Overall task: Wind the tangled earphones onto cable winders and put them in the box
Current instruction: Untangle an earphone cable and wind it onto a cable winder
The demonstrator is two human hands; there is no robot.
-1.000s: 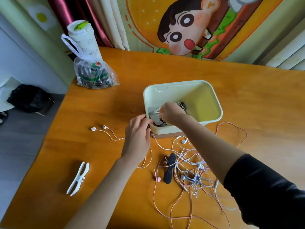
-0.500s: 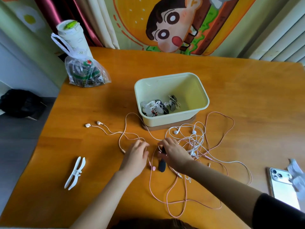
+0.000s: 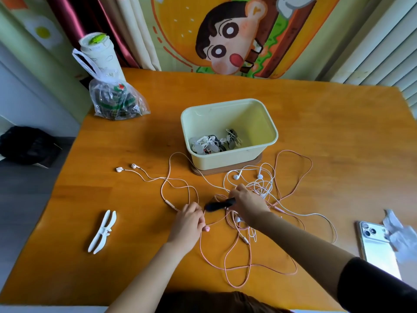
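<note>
Near the table's (image 3: 135,136) left edge, a white cable winder (image 3: 102,232) is laid lengthwise near-to-far, with bare wood around it. A pink earphone cable (image 3: 169,203) is pinched by the left hand (image 3: 188,224). A black cable winder (image 3: 216,205), lying crosswise with its free end pointing left, is gripped by the right hand (image 3: 247,205) amid tangled earphones (image 3: 261,186) before the box (image 3: 230,159).

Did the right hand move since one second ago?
Yes. It was reaching into the box; now the right hand is out of the box, nearer the person, over the table in front of it, gripping the black cable winder.
</note>
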